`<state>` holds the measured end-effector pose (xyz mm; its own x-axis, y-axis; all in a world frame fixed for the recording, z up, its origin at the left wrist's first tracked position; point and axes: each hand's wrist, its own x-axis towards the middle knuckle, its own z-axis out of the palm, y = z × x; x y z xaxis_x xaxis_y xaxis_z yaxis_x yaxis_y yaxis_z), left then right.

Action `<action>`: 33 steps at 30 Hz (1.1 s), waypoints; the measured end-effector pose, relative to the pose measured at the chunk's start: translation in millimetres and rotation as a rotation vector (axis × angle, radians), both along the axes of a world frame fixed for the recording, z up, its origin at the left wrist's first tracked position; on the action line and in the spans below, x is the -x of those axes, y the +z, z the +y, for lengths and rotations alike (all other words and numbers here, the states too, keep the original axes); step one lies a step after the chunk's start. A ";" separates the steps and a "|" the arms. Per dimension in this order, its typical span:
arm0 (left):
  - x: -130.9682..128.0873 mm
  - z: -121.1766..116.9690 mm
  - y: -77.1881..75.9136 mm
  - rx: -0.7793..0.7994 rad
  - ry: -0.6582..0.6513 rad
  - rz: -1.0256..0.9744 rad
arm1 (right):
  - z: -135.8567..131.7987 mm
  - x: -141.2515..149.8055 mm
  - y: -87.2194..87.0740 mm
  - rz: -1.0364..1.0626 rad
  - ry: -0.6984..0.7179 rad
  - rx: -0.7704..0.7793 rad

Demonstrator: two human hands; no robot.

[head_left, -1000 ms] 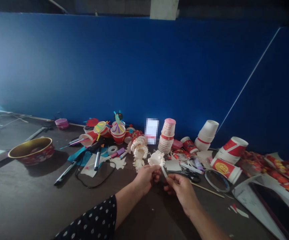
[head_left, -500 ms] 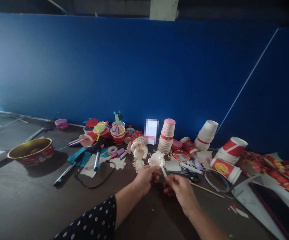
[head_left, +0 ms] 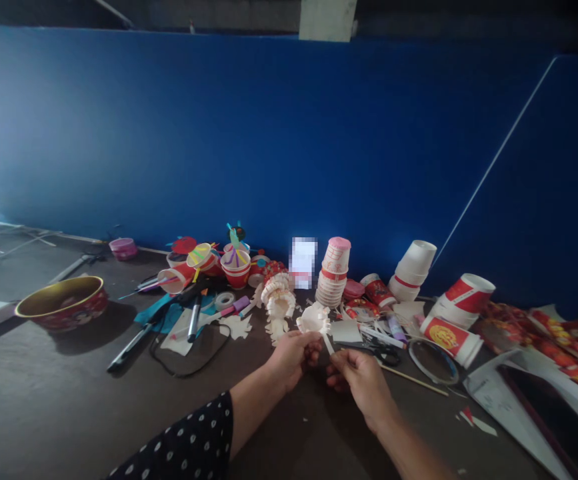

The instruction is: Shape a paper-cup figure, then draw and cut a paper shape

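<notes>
My left hand (head_left: 291,357) is closed round a small white cut paper piece with curled petals (head_left: 313,319), held just above the dark table (head_left: 69,400). My right hand (head_left: 361,379) pinches a thin white paper strip (head_left: 327,343) that hangs from that piece. Both hands sit close together at the table's middle, in front of a heap of craft things. A dotted dark sleeve covers my left forearm.
Behind the hands lie scissors (head_left: 381,350), a stack of paper cups (head_left: 335,272), red and white cups on their sides (head_left: 461,310), decorated red cups (head_left: 236,265), markers (head_left: 193,319) and a tape roll (head_left: 225,300). A gold bowl (head_left: 61,303) sits left. A blue wall stands behind.
</notes>
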<state>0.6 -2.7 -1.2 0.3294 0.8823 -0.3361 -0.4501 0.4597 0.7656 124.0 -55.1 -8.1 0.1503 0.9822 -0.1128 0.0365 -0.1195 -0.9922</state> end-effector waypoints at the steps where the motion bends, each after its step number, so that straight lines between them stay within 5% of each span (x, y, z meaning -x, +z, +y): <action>1: 0.0 0.1 -0.2 -0.004 -0.001 0.002 | 0.0 -0.1 -0.4 -0.001 0.001 -0.003; 33: 0.3 1.2 -2.6 0.005 -0.013 -0.002 | -0.9 1.4 -1.1 -0.068 -0.011 -0.040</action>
<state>0.3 -1.5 -3.8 0.3413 0.8763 -0.3401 -0.4459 0.4694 0.7621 122.6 -56.0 -9.2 0.1667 0.9840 -0.0622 0.1033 -0.0801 -0.9914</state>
